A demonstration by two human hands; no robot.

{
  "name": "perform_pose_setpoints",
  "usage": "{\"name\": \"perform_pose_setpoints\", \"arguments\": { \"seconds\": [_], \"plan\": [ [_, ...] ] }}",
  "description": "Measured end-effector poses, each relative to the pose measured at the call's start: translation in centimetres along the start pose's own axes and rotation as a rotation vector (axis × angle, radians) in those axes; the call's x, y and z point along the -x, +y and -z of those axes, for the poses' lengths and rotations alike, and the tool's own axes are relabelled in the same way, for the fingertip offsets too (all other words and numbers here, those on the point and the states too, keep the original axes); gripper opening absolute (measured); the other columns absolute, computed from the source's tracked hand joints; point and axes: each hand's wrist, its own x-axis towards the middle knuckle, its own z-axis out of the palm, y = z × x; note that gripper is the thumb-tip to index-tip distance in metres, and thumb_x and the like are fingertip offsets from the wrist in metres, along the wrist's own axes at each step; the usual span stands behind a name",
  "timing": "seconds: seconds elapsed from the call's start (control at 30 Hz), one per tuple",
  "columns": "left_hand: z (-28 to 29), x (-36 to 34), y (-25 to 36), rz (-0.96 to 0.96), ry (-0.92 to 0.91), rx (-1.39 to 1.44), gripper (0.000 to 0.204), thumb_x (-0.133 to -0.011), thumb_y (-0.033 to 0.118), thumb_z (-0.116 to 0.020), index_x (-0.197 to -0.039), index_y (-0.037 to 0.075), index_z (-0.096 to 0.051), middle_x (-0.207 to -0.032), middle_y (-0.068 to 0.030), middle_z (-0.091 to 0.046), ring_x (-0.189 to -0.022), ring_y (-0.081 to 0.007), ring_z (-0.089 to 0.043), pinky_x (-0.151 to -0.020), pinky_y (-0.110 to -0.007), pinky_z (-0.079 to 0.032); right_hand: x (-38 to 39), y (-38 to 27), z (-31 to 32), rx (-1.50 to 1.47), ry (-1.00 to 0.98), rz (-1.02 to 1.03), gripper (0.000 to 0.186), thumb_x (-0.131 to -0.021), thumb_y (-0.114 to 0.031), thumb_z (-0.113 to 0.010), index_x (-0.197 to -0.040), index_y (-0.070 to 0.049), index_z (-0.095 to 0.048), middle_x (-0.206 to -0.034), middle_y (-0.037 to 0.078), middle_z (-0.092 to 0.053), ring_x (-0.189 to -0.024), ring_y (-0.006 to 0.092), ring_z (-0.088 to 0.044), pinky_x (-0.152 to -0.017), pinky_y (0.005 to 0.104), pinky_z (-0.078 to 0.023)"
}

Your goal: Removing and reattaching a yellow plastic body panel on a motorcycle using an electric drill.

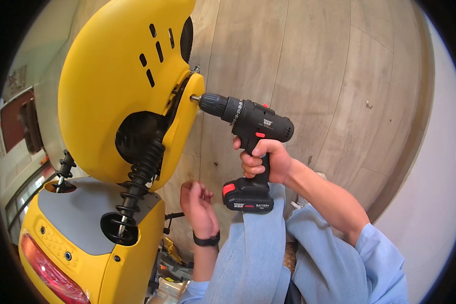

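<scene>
My right hand (261, 157) grips a black cordless drill (258, 121) by its handle, with the index finger at the trigger. The drill points left, and its bit meets a hole in the yellow side arm (180, 134) of a large rounded yellow shell (106, 76). Whether the bit turns does not show. My left hand (200, 210), with a black band at the wrist, is raised below the side arm and left of the drill's battery, apart from both. Its fingers are curled in; anything inside them is hidden.
A black coil-spring shock absorber (137, 187) joins the shell to a yellow and grey body with a red tail light (53, 271). Wooden flooring (309, 66) lies beyond the drill, with a pale wall (430, 167) at right. Tools and packaging (172, 273) lie at lower left.
</scene>
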Motion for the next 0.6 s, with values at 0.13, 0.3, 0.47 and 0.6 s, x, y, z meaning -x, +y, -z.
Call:
{"name": "perform_pose_setpoints", "arguments": {
  "seconds": [0.13, 0.3, 0.47, 0.6],
  "plan": [
    [-3.7, 2.0, 3.5, -0.426, -0.201, -0.121, 0.023, -0.097, 0.019, -0.053, -0.11, 0.0, -0.056, -0.103, -0.0084, -0.059, -0.092, -0.017, -0.056, -0.086, -0.032, -0.045, 0.3, -0.7, 0.3, 0.019, -0.004, 0.003, 0.039, -0.076, -0.016, -0.053, -0.113, -0.005, -0.053, -0.059, -0.001, -0.039, -0.049, 0.0102, -0.034, -0.054, 0.0277, -0.033],
    [-11.7, 0.0, 9.8, -0.409, -0.178, 0.249, 0.033, -0.097, 0.016, -0.051, -0.124, -0.004, -0.05, -0.127, -0.016, -0.055, -0.117, -0.0254, -0.053, -0.104, -0.036, -0.04, 0.4, -1.5, 0.4, 0.068, 0.035, -0.01, 0.038, -0.075, -0.014, -0.052, -0.111, -0.005, -0.054, -0.058, 0.0, -0.039, -0.049, 0.0099, -0.033, -0.052, 0.0273, -0.033],
    [-11.8, -3.2, 11.2, -0.407, -0.027, 0.267, 0.035, -0.097, 0.017, -0.051, -0.126, -0.003, -0.048, -0.134, -0.0161, -0.05, -0.128, -0.0249, -0.043, -0.115, -0.038, -0.027, 0.2, -1.7, 0.3, 0.075, 0.042, -0.031, 0.037, -0.074, -0.011, -0.052, -0.11, -0.002, -0.053, -0.058, 0.001, -0.04, -0.049, 0.0098, -0.033, -0.05, 0.025, -0.032],
    [-11.9, -4.4, 12.3, -0.403, -0.085, 0.127, 0.027, -0.099, 0.015, -0.052, -0.123, 0.004, -0.051, -0.126, -0.0087, -0.053, -0.119, -0.0227, -0.047, -0.112, -0.038, -0.029, 0.2, -2.2, 0.4, 0.092, 0.033, -0.024, 0.035, -0.075, -0.008, -0.052, -0.109, 0.0, -0.054, -0.058, 0.001, -0.04, -0.049, 0.0087, -0.034, -0.048, 0.024, -0.033]
  ]
}}
